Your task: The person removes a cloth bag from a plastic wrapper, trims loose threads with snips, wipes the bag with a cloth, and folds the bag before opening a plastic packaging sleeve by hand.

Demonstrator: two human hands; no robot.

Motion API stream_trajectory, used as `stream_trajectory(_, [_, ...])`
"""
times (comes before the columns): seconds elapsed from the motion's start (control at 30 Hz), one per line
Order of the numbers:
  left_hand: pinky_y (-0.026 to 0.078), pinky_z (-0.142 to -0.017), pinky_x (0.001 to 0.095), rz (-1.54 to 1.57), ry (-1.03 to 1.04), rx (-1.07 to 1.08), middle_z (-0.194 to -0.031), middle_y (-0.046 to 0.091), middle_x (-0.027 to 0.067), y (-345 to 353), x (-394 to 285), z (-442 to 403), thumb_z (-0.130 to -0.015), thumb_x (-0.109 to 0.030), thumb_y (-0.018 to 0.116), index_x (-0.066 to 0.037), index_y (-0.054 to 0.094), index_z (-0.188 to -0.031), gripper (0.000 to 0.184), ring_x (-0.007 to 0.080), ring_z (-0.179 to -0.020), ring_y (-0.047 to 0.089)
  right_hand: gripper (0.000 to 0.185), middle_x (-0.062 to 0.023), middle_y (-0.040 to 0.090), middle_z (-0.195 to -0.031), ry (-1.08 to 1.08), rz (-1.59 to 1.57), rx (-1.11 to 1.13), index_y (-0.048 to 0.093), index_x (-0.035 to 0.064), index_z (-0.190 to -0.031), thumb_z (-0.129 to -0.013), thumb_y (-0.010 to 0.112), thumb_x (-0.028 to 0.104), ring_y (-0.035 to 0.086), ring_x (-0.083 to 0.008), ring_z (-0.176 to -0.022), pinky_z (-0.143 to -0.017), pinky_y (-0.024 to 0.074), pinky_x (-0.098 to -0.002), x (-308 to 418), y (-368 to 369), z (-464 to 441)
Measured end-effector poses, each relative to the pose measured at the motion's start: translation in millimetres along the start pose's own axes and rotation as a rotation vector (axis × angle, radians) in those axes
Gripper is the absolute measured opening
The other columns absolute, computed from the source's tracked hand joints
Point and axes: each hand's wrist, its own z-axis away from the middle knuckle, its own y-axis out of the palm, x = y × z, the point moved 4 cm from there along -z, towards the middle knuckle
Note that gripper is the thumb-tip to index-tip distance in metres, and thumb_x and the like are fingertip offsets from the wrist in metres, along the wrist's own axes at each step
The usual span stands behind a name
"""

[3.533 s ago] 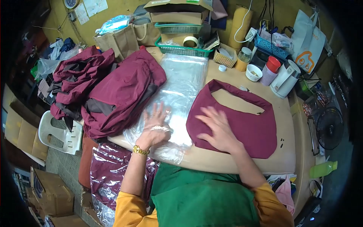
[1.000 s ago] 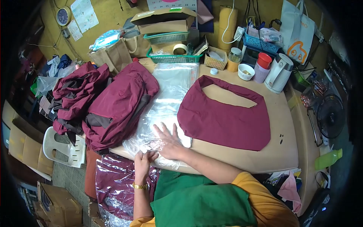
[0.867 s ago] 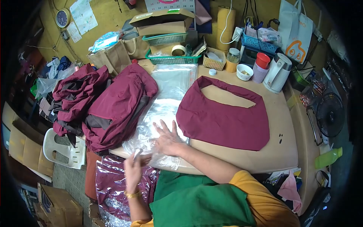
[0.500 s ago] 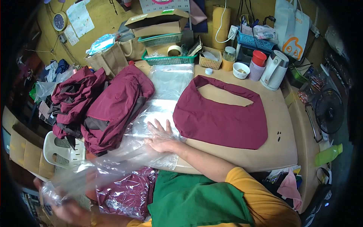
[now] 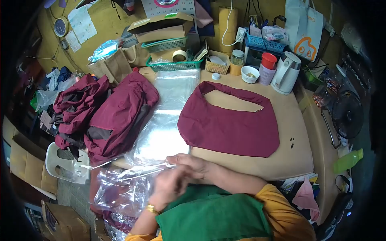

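Observation:
A loose clear plastic bag (image 5: 124, 186) hangs crumpled over the table's front edge, partly across my lap. My right hand (image 5: 191, 164) pinches its edge, with the thumb and fingers pressed together. Close against it, my left hand (image 5: 167, 186) is closed on the same bag, its curled fingers a little blurred. Beyond the hands lies a stack of flat clear plastic bags (image 5: 171, 108). A maroon shoulder bag (image 5: 231, 128) lies flat to the right, apart from both hands.
Two maroon fabric piles (image 5: 118, 114) sit at left beside a white plastic chair (image 5: 66, 162). Along the back stand green baskets (image 5: 173, 66), a white bowl (image 5: 250, 74), a red-lidded cup (image 5: 267, 70) and a white kettle (image 5: 285, 74). A plastic-wrapped maroon bundle (image 5: 118, 221) lies below.
My left hand has come from the far lower left to beside my right hand. My right hand has left the stack and closed on the loose bag, which is now bunched nearer me.

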Motion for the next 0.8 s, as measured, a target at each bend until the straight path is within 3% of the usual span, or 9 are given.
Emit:
stream_trajectory(0.07, [0.05, -0.055, 0.0362, 0.083, -0.153, 0.063, -0.079, 0.069, 0.0089, 41.0, 4.1, -1.6, -0.077, -0.002, 0.069, -0.007, 0.059, -0.114, 0.038, 0.0243, -0.061, 0.066, 0.021, -0.0074, 0.067, -0.101, -0.159, 0.151, -0.198, 0.059, 0.0, -0.107, -0.097, 0.06, 0.019, 0.065, -0.011, -0.087, -0.072, 0.054, -0.0234, 1.6, -50.9, 16.7])
stream_trajectory(0.2, [0.052, -0.063, 0.0398, 0.298, -0.089, 0.406, -0.083, 0.07, 0.0123, 45.7, -21.2, -39.4, -0.082, -0.011, 0.071, -0.006, 0.054, -0.122, 0.043, 0.0268, -0.071, 0.068, 0.015, -0.0071, 0.066, -0.093, -0.342, 0.456, -0.483, 0.059, -0.0003, -0.102, -0.098, 0.058, 0.015, 0.065, -0.0127, -0.084, -0.072, 0.0545, -0.0248, 17.2, -87.8, 75.5])
stream_trajectory(0.3, [0.049, -0.084, 0.0452, 0.016, 0.376, -0.05, -0.083, 0.069, 0.0155, 12.1, -45.3, -81.4, -0.086, -0.021, 0.07, -0.004, 0.051, -0.124, 0.045, 0.0352, -0.079, 0.067, 0.006, -0.0036, 0.065, -0.087, -0.513, 0.638, -0.528, 0.06, 0.0013, -0.093, -0.096, 0.06, 0.007, 0.062, -0.0079, -0.08, -0.069, 0.0525, -0.024, 29.5, -74.0, 114.2])
stream_trajectory(0.4, [0.05, -0.08, 0.0443, -0.489, 0.29, -0.131, -0.094, 0.068, 0.0176, 11.7, -37.7, -99.3, -0.088, -0.022, 0.068, 0.0, 0.059, -0.115, 0.036, 0.0328, -0.082, 0.067, 0.012, -0.0088, 0.066, -0.088, -0.572, 0.684, -0.516, 0.056, 0.0006, -0.088, -0.089, 0.068, 0.0, 0.065, -0.0131, -0.079, -0.071, 0.0545, -0.0251, 36.1, -67.5, 139.0])
stream_trajectory(0.47, [0.05, -0.073, 0.0424, 0.143, -0.096, 0.424, -0.094, 0.068, 0.0167, 46.4, -0.4, -99.4, -0.088, -0.024, 0.069, 0.001, 0.066, -0.098, 0.026, 0.0309, -0.081, 0.067, 0.018, -0.0064, 0.064, -0.084, -0.638, 0.671, -0.548, 0.054, 0.0013, -0.084, -0.085, 0.071, -0.004, 0.062, -0.0104, -0.071, -0.065, 0.0525, -0.0239, 41.8, -63.1, 142.8])
stream_trajectory(0.67, [0.044, -0.053, 0.0419, 0.218, -0.194, 0.164, -0.065, 0.059, 0.0209, 69.8, 4.4, -98.1, -0.09, -0.029, 0.068, 0.0, 0.065, -0.077, 0.032, 0.0375, -0.06, 0.059, 0.007, -0.0019, 0.061, -0.079, -0.66, 0.733, -0.738, 0.057, 0.0008, -0.09, -0.094, 0.062, 0.003, 0.057, -0.0055, -0.066, -0.059, 0.0495, -0.0229, 51.7, -77.4, 152.1])
stream_trajectory(0.7, [0.041, -0.047, 0.0379, 0.196, -0.135, 0.089, -0.055, 0.05, 0.017, 79.6, 9.3, -95.3, -0.092, -0.026, 0.067, 0.001, 0.064, -0.073, 0.033, 0.0283, -0.046, 0.051, 0.007, -0.002, 0.061, -0.077, -0.592, 0.893, -0.864, 0.057, 0.0008, -0.092, -0.096, 0.06, 0.006, 0.057, -0.0059, -0.065, -0.058, 0.0484, -0.0228, 54.0, -78.7, 153.6])
stream_trajectory(0.77, [0.041, -0.048, 0.0386, 0.19, -0.148, 0.134, -0.055, 0.051, 0.0176, 86.8, 7.0, -91.6, -0.092, -0.026, 0.066, 0.001, 0.065, -0.074, 0.032, 0.0288, -0.047, 0.053, 0.01, -0.0022, 0.06, -0.074, -0.518, 1.055, -0.982, 0.058, 0.0007, -0.094, -0.098, 0.058, 0.01, 0.056, -0.0063, -0.064, -0.057, 0.0472, -0.0227, 54.3, -76.4, 145.9])
stream_trajectory(0.8, [0.042, -0.048, 0.0393, 0.184, -0.159, 0.181, -0.056, 0.052, 0.0181, 91.0, 6.5, -89.9, -0.093, -0.026, 0.066, 0.0, 0.066, -0.075, 0.032, 0.0294, -0.048, 0.054, 0.011, -0.002, 0.06, -0.073, -0.728, 0.787, -0.931, 0.058, 0.0013, -0.094, -0.099, 0.057, 0.011, 0.055, -0.0062, -0.062, -0.055, 0.0453, -0.0221, 54.0, -70.8, 133.6])
